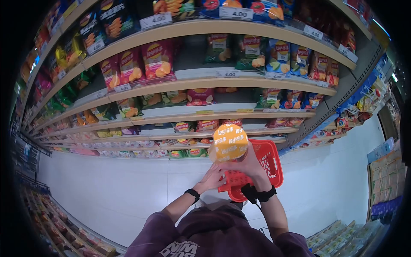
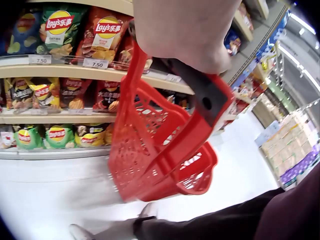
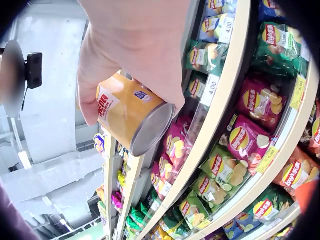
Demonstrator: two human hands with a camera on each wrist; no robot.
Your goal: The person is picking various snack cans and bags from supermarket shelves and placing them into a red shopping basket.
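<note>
An orange Lay's chip can (image 1: 231, 143) is gripped by my right hand (image 1: 250, 165), its patterned lid facing up toward the head camera. The right wrist view has the same can (image 3: 131, 112) lying tilted in the right hand (image 3: 137, 45), with its bare metal end showing. My left hand (image 2: 185, 30) holds the handle (image 2: 202, 97) of a red shopping basket (image 2: 135, 155), fingers mostly hidden behind the palm side. From above, the left hand (image 1: 210, 177) is close beside the right one, and the basket (image 1: 274, 160) hangs below both, partly covered by them.
Shelves (image 1: 257, 30) of bagged chips with price tags curve across the front. Lower rows of chip bags (image 2: 60, 135) reach close to the white floor (image 1: 107, 184). Another display (image 1: 387, 184) stands at the far right, and more racks (image 1: 55, 222) stand behind on the left.
</note>
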